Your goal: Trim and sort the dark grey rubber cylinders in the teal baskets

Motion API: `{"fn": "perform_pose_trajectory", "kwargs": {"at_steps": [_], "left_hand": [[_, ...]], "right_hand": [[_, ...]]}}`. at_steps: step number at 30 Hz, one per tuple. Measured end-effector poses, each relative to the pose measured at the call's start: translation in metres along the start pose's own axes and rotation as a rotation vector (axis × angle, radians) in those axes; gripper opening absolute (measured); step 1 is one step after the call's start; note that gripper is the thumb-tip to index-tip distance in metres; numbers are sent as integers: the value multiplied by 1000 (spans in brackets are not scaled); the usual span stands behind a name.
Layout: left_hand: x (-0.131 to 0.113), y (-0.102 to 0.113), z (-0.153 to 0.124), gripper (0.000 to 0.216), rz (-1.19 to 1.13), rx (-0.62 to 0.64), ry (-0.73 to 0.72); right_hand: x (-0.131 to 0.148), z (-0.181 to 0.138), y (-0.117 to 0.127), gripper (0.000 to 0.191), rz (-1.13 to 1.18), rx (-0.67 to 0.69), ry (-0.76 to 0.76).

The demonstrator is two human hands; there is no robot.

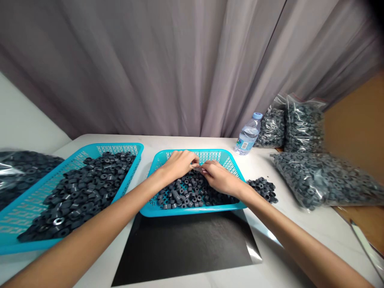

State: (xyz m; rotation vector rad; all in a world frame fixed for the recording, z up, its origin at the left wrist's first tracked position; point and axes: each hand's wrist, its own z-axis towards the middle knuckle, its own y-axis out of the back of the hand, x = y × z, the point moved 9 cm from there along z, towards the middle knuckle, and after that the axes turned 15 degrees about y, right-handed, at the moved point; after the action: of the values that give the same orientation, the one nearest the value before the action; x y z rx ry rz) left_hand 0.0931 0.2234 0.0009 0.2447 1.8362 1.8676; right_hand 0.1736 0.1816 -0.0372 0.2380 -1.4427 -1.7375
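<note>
My left hand (pixel 179 163) and my right hand (pixel 220 177) meet over the middle blue basket (pixel 192 209), which holds several small dark grey ring-shaped parts (pixel 186 194). Both hands have their fingers curled and pinched together where they touch near the far side of the basket. Something small sits between the fingertips, but I cannot make out what it is. Both forearms reach in from the near edge of the white table (pixel 270 248).
A larger blue basket (pixel 18 224) of bigger dark rings sits at the left. A loose pile of rings (pixel 264 188) lies right of the middle basket. Clear bags of rings (pixel 324 180) and a water bottle (pixel 248 138) stand at the right. A black sheet (pixel 186 248) lies near me.
</note>
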Motion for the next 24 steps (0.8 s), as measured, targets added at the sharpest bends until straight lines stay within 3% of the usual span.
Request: {"fn": "perform_pose_trajectory", "kwargs": {"at_steps": [11,18,24], "left_hand": [[34,19,-15,19,-259,-57,97],[32,33,-75,10,-527,-129,292],[33,18,-106,23,-881,-68,340]], "right_hand": [[-6,1,17,25,16,-116,-84],[9,0,40,28,107,-178,-80],[45,-1,52,21,467,-222,-43]]}}
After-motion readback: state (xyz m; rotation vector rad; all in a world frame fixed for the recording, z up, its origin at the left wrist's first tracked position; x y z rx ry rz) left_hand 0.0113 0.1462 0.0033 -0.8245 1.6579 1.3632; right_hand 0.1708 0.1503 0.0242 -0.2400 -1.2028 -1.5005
